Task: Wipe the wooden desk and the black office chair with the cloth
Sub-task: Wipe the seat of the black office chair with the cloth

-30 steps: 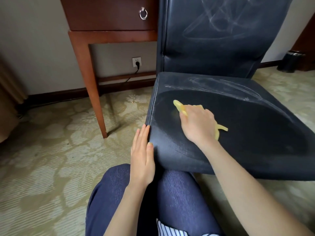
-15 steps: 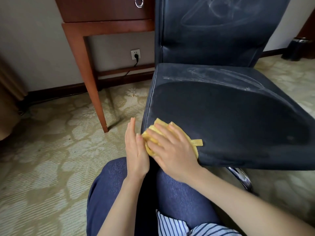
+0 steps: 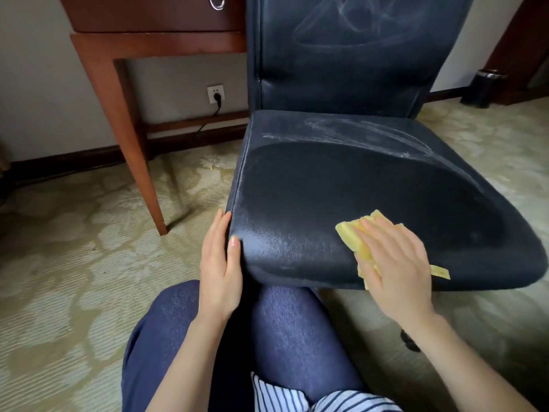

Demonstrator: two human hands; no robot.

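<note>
The right hand (image 3: 395, 257) lies flat on the yellow cloth (image 3: 349, 233). Its fingers are straight and spread a little, and they press the cloth down on the front part of the chair seat (image 3: 326, 185), near the front edge. The hand does not curl round the cloth. One thin end of the cloth sticks out past the hand on the right.

The left hand (image 3: 218, 272) is flat too. Its straight fingers rest against the left side of the seat at the front corner, and the thumb sits on top of the corner. It holds nothing. I think it keeps the chair from turning.

The job looks part done. The middle and front of the seat are dark and look clean, so I think the cloth has been there. A pale, dusty band with thin white lines runs along the back of the seat, and the left edge looks pale too. The chair back (image 3: 341, 55) has white swirly marks on it. These could be dust or wipe marks; I cannot tell which. If they are dust, the chair back needs a wipe as well.

The wooden desk (image 3: 154, 22) stands behind the chair on the left. Only its drawer and one leg show. The top is out of sight, so I cannot tell if it is wiped.
</note>
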